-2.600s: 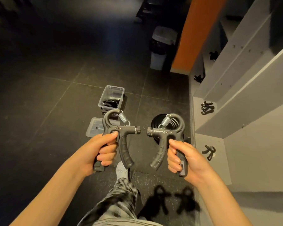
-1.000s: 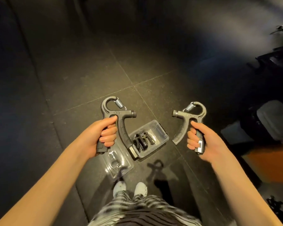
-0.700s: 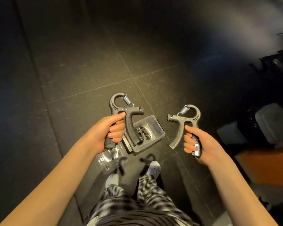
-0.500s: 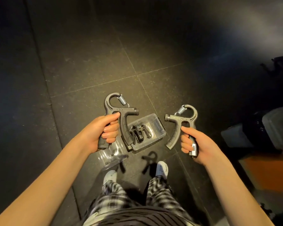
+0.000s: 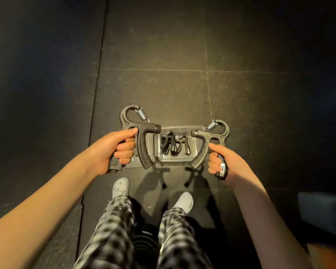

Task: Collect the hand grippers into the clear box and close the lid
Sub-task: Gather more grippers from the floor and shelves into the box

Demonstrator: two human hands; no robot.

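Note:
My left hand (image 5: 113,150) grips one handle of a grey hand gripper (image 5: 142,136) with a steel spring on top. In my right hand (image 5: 224,160) is a second grey hand gripper (image 5: 208,140), held the same way. Both hang above the clear box (image 5: 175,161), which stands open on the dark floor straight below and between them. Inside the box lie a few black hand grippers (image 5: 173,144). The clear lid (image 5: 133,162) lies flat on the floor at the box's left side, mostly hidden by my left hand and its gripper.
Dark rubber floor tiles (image 5: 163,55) spread all around. My two feet in pale shoes (image 5: 120,188) stand just short of the box. A dark ribbed disc (image 5: 144,247) lies between my legs. A pale blurred object (image 5: 318,210) sits at the right edge.
The view has swung round, so the box now lies square in front of my feet. Both hands have come closer together over the box, still holding their grippers.

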